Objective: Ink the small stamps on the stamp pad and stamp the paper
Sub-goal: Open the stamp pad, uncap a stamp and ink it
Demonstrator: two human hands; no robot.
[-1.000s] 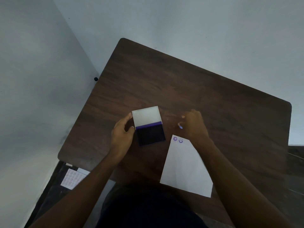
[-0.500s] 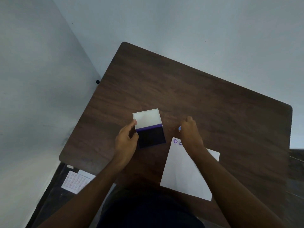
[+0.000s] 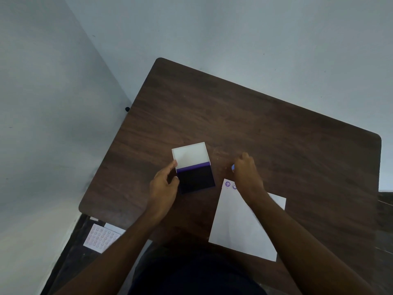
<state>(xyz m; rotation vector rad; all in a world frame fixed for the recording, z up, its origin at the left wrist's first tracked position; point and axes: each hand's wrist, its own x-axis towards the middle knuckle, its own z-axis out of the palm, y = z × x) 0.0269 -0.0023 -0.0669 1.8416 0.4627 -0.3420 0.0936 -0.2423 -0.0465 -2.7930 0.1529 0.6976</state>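
Now hands flanking stamp pad

left grip half-curled, fingers spread; right grip pinched closed.

Your stamp pad lies open on the table, its white lid folded back flat on the far side and the dark purple ink bed on the near side, a brighter purple strip at the hinge between them. The white paper lies just to its right, turned at an angle, with two small round purple prints at its far corner. You pinch a small pale-blue stamp, only its tip showing, just beyond that corner.
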